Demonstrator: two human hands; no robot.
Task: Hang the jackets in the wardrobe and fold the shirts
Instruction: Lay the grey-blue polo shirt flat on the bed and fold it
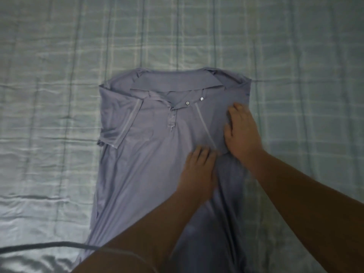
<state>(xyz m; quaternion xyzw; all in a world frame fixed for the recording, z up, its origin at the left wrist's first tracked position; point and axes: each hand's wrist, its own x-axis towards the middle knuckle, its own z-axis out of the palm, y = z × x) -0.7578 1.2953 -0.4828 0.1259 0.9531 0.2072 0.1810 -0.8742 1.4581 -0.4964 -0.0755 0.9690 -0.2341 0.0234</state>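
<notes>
Pressing shirt (149, 164) under left hand (199, 170) and right hand (242, 131), both flat, grasping nothing; smoothing folded sleeve (215, 117) beneath right palm, keeping creases out.

Head cam, close, looks fwd & steeply down over shirt (153, 154) on bed (49, 95).

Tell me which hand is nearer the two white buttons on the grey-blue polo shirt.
Right. The right hand lies just right of the white buttons; the left hand presses the polo shirt farther below them.
</notes>
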